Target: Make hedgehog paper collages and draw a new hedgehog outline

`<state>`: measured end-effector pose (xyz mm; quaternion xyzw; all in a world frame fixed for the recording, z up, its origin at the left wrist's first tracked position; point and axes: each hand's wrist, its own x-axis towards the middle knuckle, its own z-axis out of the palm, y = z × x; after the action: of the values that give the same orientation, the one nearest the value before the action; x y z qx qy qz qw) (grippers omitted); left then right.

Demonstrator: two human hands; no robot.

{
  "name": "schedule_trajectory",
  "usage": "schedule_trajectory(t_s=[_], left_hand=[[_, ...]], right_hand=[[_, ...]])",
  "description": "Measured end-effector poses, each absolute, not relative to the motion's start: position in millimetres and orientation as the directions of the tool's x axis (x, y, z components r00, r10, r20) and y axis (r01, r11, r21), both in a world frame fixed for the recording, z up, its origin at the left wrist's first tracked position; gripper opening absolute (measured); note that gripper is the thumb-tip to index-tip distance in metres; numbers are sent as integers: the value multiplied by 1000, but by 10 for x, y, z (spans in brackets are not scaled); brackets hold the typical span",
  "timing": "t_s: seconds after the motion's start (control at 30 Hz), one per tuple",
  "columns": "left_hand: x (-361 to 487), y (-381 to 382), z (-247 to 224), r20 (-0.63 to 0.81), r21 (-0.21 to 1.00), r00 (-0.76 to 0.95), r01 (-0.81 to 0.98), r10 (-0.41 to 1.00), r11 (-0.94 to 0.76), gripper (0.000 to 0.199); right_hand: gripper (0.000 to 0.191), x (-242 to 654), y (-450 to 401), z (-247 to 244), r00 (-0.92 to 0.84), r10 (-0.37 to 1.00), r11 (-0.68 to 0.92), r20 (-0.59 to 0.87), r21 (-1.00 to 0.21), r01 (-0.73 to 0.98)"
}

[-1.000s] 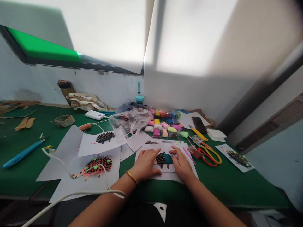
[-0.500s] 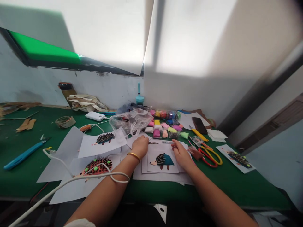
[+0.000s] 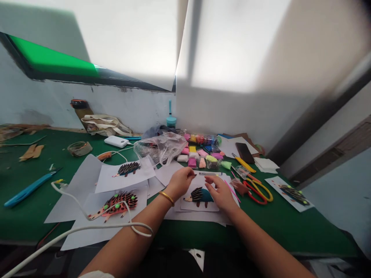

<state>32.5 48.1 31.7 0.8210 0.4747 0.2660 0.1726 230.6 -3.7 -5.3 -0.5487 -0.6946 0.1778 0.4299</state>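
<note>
A hedgehog picture [image 3: 206, 196] lies on stacked white paper in front of me, with a blue body, brown feet and dark spines over its front half. My left hand [image 3: 180, 183], with a gold bangle at the wrist, hovers over the sheet's upper left. Its fingertips are pinched together; a tiny dark bit shows at them, too small to name. Over the picture's right side is my right hand [image 3: 222, 193], thumb and fingers apart and pointing left, with nothing visible in it. A pen [image 3: 210, 173] lies just beyond both hands.
Finished-looking hedgehog pictures lie left [image 3: 117, 204] and right [image 3: 292, 193]. A white cable [image 3: 87, 228] crosses the left side. Coloured clay packets [image 3: 192, 162], a plastic bag [image 3: 162, 148], scissors [image 3: 256, 192], a yellow cutter [image 3: 243, 163] and a phone [image 3: 244, 153] surround the work.
My left hand has moved right from the papers on the left, fingertips pinched. My right hand has shifted slightly, its fingers now turned left over the picture.
</note>
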Motion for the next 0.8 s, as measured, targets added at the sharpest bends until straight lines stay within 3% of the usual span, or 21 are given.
schedule_trajectory(t_s=[0.13, 0.27, 0.33, 0.5, 0.63, 0.8], left_hand=[[442, 242, 325, 298, 741, 448, 449, 843, -500, 9], [424, 136, 332, 290, 774, 494, 383, 820, -504, 13], [373, 126, 322, 281, 760, 509, 400, 813, -513, 16], [199, 94, 221, 312, 623, 550, 498, 775, -604, 49], [111, 25, 115, 238, 493, 627, 580, 741, -649, 84], [93, 3, 13, 182, 464, 629, 623, 756, -630, 99]], right_hand=[[25, 2175, -143, -20, 14, 946, 289, 325, -858, 424], [28, 2139, -216, -38, 20, 974, 218, 225, -959, 179], [27, 2161, -234, -50, 22, 980, 192, 197, -972, 137], [19, 2268, -250, -146, 33, 983, 169, 181, -959, 228], [16, 2340, -264, -219, -17, 962, 249, 272, -852, 461], [21, 2356, -277, -234, -112, 930, 347, 351, -734, 584]])
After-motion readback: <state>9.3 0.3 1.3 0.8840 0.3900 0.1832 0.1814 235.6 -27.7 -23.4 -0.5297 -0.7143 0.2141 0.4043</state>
